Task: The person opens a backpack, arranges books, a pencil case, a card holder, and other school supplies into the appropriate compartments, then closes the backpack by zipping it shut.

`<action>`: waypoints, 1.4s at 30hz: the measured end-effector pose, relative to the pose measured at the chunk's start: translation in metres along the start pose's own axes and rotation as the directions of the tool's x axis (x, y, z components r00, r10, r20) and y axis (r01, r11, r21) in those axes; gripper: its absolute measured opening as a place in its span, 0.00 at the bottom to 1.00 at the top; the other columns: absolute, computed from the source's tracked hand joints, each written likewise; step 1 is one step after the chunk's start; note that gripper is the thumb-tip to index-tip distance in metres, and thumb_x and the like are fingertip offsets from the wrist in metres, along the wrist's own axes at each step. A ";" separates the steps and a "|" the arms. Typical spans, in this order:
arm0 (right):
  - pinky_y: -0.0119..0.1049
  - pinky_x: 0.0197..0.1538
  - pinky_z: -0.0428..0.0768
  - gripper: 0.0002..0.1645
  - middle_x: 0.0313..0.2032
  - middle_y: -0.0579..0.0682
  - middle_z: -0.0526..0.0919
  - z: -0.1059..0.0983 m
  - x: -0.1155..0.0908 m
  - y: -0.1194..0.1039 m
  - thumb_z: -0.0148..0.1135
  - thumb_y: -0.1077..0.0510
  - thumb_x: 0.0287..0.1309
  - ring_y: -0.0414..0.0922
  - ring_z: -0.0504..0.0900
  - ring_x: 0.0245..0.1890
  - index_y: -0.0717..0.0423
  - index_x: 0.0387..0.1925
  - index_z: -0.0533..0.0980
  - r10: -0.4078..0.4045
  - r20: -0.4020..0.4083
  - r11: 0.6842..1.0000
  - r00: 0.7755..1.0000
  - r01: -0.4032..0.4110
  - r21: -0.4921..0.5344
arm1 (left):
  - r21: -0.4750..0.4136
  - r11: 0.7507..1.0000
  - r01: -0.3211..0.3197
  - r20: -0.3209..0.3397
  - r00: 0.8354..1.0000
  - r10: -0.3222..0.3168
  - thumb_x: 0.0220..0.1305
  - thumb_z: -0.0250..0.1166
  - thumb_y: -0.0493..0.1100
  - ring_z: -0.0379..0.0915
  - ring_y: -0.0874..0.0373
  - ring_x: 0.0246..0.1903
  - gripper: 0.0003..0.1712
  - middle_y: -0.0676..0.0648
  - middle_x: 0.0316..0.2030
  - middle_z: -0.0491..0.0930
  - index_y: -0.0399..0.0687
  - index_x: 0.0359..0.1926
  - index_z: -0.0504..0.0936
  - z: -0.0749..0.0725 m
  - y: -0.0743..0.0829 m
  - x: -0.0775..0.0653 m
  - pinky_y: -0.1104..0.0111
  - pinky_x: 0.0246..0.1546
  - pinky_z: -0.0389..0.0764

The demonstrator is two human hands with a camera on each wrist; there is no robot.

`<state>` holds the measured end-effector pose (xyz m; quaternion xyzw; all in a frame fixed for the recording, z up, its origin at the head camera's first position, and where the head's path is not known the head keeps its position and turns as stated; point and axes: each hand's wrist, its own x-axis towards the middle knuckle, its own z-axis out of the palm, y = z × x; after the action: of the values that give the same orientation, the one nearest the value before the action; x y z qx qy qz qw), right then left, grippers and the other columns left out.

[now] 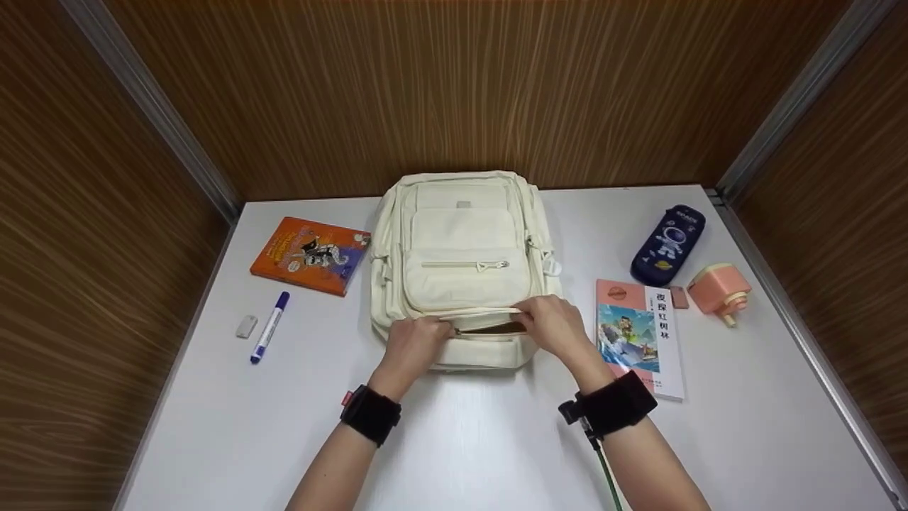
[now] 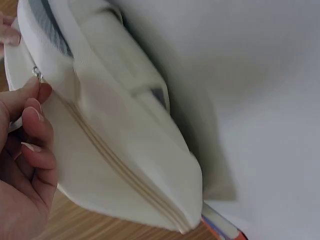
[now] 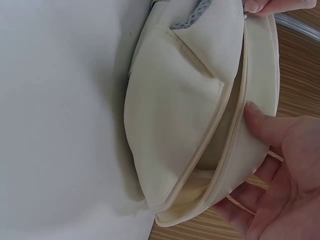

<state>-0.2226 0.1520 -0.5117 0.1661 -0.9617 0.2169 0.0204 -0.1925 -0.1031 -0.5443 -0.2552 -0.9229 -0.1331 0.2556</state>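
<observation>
Person's left hand (image 1: 413,343) pinches the zipper pull (image 2: 37,73), right hand (image 1: 557,325) grips the edge of the half-unzipped compartment (image 3: 217,137); hard to make out anything inside. Cream backpack (image 1: 464,228) lies mid-table, wooden panel (image 1: 461,92) right behind.

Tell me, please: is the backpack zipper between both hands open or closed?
Partly open: the zipper gapes near the right hand, but lies closed beyond the pull that the left hand pinches.

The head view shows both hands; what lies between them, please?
The partly open zip of the backpack lies there, as the head view shows.
</observation>
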 end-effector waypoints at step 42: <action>0.47 0.33 0.79 0.07 0.30 0.46 0.87 0.031 -0.001 -0.032 0.67 0.53 0.60 0.48 0.86 0.31 0.52 0.34 0.86 -0.230 -0.189 0.973 0.955 0.227 -0.041 | -0.134 0.989 0.058 -0.020 0.998 -0.061 0.57 0.71 0.37 0.77 0.55 0.21 0.05 0.52 0.21 0.79 0.47 0.25 0.86 0.000 -0.003 -0.020 0.62 0.18 0.76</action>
<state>-0.2103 0.1118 -0.5268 0.2542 -0.9316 0.2190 0.1397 -0.1792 -0.1141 -0.5556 -0.2423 -0.9162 -0.2049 0.2448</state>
